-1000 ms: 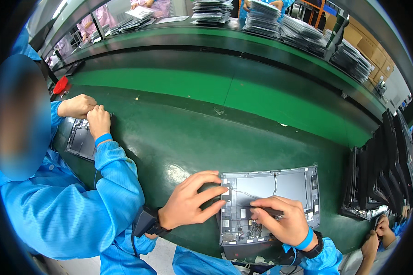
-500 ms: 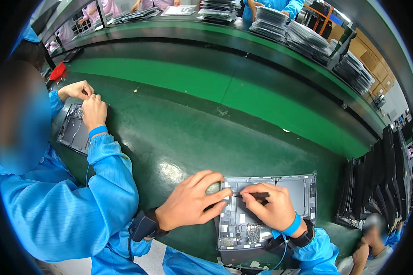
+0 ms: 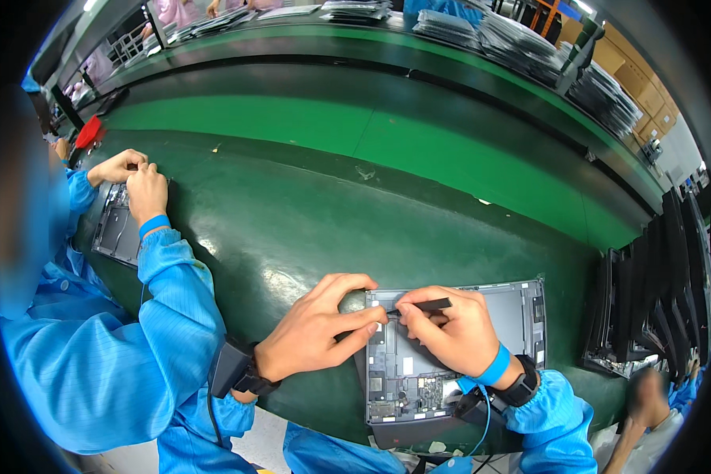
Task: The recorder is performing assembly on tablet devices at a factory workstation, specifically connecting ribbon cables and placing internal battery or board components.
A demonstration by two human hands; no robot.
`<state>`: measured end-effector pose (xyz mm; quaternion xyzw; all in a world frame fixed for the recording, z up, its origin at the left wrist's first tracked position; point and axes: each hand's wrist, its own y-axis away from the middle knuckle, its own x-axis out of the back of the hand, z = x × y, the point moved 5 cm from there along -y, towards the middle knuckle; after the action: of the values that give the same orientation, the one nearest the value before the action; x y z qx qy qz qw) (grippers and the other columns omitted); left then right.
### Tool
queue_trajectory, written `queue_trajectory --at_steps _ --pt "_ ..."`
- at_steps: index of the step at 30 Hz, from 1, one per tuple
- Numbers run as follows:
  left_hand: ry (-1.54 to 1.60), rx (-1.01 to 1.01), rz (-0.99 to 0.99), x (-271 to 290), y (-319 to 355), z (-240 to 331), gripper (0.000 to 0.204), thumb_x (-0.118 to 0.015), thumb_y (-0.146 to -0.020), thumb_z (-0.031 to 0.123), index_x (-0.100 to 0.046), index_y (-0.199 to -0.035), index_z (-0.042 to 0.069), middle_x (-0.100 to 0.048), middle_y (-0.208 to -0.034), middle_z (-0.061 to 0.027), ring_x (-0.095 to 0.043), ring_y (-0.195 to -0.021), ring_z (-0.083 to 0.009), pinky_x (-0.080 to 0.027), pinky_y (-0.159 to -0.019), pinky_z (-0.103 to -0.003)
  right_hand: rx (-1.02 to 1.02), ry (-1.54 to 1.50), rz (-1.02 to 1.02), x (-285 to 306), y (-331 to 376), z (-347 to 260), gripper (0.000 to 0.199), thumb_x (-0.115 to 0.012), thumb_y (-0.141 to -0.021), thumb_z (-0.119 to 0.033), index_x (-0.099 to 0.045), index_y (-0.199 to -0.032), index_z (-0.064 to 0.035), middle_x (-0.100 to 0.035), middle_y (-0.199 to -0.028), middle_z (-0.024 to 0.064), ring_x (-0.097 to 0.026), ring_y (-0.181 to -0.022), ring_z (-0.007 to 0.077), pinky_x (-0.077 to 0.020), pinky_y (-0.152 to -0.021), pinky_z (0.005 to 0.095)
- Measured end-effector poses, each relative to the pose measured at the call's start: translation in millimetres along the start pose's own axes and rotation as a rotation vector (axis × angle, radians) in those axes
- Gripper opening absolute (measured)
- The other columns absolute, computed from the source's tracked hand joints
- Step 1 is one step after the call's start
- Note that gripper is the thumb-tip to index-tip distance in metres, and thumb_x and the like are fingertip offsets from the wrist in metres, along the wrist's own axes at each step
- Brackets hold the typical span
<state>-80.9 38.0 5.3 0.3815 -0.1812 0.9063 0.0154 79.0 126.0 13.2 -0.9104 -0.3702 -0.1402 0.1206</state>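
Observation:
An opened grey laptop chassis (image 3: 408, 364) lies in front of me, its small circuit board (image 3: 430, 391) showing along the near side. My right hand (image 3: 460, 336) pinches a slim black pen-like tool (image 3: 433, 305) over the chassis's upper left part; the tool's tip points left. My left hand (image 3: 316, 328) reaches the chassis's left edge, index finger and thumb stretched toward that tip, the other fingers bent and apart. Whether its fingertips touch a small part cannot be made out. A blue wrist strap (image 3: 495, 365) with a cord circles my right wrist.
On the left, a co-worker's hands (image 3: 146, 189) work over another chassis (image 3: 118, 229). Several black laptop parts (image 3: 644, 292) stand in a row at the right, beside another person. A raised shelf with stacks of thin panels (image 3: 521, 47) runs behind the green table (image 3: 292, 197).
The view has shifted slightly. My right hand has moved the black tool left, nearer my left fingertips, and tilted it. My left hand stays at the chassis's edge, its thumb closer to the index finger.

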Motion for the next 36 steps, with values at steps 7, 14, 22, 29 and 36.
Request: queue_trajectory --at_steps 7,14,22,29,36 --pt "-0.001 -0.004 0.036 0 2 0 0.021 -0.071 -0.081 0.009 -0.076 -0.101 0.012 -0.055 -0.125 -0.0158 -0.056 -0.115 -0.0328 -0.047 -0.097 -0.042 0.055 -0.019 0.000 1 2 3 0.012 -0.069 -0.087 -0.006 -0.069 -0.097 0.0008 -0.070 -0.081 0.0099 -0.067 -0.063 0.0140 -0.0518 -0.053 0.0257" --pt "0.125 0.003 0.065 4 5 -6 0.027 -0.069 -0.076 0.004 -0.077 -0.101 0.011 -0.055 -0.126 -0.0180 -0.059 -0.118 -0.0354 -0.049 -0.102 -0.044 0.088 0.039 -0.024 1 4 2 0.012 -0.069 -0.086 -0.005 -0.068 -0.096 0.0000 -0.069 -0.079 0.0125 -0.069 -0.065 0.0195 -0.0545 -0.059 0.0291" --pt "-0.217 -0.113 0.033 2 1 8 0.022 -0.071 -0.077 0.016 -0.076 -0.099 0.017 -0.061 -0.119 -0.0092 -0.060 -0.115 -0.0296 -0.057 -0.079 -0.037 0.138 0.049 -0.009 -1 4 1 0.011 -0.070 -0.084 -0.004 -0.067 -0.095 0.0000 -0.068 -0.080 0.0135 -0.070 -0.067 0.0217 -0.0558 -0.061 0.0305" --pt "-0.273 -0.129 0.027 1 -2 8 0.024 -0.070 -0.072 0.013 -0.075 -0.094 0.018 -0.061 -0.115 -0.0084 -0.061 -0.113 -0.0318 -0.057 -0.072 -0.038 0.110 0.133 -0.008 1 5 -3 0.009 -0.070 -0.084 -0.005 -0.068 -0.092 -0.0005 -0.066 -0.077 0.0126 -0.070 -0.066 0.0236 -0.0555 -0.059 0.0313" --pt "-0.268 -0.138 0.061 8 1 11 0.023 -0.070 -0.072 0.011 -0.075 -0.093 0.018 -0.062 -0.113 -0.0071 -0.060 -0.115 -0.0303 -0.056 -0.064 -0.035 0.238 0.258 -0.039 -2 6 -16 0.009 -0.069 -0.085 -0.008 -0.068 -0.088 -0.0005 -0.064 -0.074 0.0118 -0.067 -0.061 0.0278 -0.0545 -0.055 0.0343"
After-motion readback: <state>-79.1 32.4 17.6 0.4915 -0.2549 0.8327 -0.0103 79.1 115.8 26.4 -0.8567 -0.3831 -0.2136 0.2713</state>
